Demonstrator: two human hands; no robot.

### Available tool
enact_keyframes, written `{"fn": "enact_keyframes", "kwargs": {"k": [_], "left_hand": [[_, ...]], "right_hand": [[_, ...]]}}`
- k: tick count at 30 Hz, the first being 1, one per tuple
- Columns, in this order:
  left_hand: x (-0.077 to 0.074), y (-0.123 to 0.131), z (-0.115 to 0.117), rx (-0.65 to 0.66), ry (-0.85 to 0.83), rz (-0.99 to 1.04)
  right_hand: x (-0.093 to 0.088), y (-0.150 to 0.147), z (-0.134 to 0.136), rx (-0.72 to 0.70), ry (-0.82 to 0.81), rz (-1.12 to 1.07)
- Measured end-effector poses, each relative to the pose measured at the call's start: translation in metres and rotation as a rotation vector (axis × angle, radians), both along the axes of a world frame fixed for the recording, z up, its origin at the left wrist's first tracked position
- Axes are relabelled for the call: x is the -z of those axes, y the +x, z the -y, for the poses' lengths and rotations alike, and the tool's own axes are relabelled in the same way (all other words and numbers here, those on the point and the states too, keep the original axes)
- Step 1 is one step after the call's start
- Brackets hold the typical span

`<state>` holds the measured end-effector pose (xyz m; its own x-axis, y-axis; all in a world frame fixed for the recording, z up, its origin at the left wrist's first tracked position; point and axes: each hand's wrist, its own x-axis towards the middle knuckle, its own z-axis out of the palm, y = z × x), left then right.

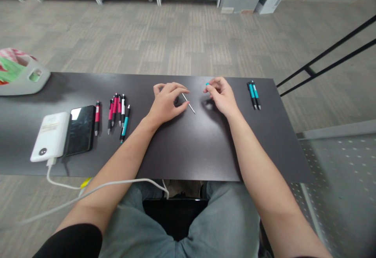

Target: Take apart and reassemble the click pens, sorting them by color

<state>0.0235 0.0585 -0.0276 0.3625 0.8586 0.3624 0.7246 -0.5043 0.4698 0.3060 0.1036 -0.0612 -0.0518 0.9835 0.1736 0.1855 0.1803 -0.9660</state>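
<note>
My left hand (167, 102) is low over the table, with thumb and index finger spread apart. A thin metal pen refill (190, 107) slants through the gap between them; whether a finger touches it I cannot tell. Something dark shows under the palm, too hidden to name. My right hand (221, 96) is raised to the right of it, fingers pinched on a small teal pen part (207, 84), mostly covered by the fingertips. Two teal pens (254, 95) with black grips lie side by side to the right of that hand.
Left of my arm lie several pink pens (114, 109), a white pen (123, 109) and another teal pen (125, 124). Beyond are a black phone (80, 129), a white power bank (50, 136) with a cable (117, 182), and a white basket (38, 79) on the dark table (190, 152).
</note>
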Motion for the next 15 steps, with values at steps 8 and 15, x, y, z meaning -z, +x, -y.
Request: {"fn": "enact_keyframes", "kwargs": {"k": [8, 15], "left_hand": [[0.03, -0.038, -0.024, -0.213, 0.045, 0.156], [0.027, -0.029, 0.008, -0.301, 0.108, 0.255]], "right_hand": [[-0.002, -0.004, 0.013, -0.04, 0.043, 0.149], [-0.01, -0.008, 0.034, -0.004, 0.059, 0.256]]}}
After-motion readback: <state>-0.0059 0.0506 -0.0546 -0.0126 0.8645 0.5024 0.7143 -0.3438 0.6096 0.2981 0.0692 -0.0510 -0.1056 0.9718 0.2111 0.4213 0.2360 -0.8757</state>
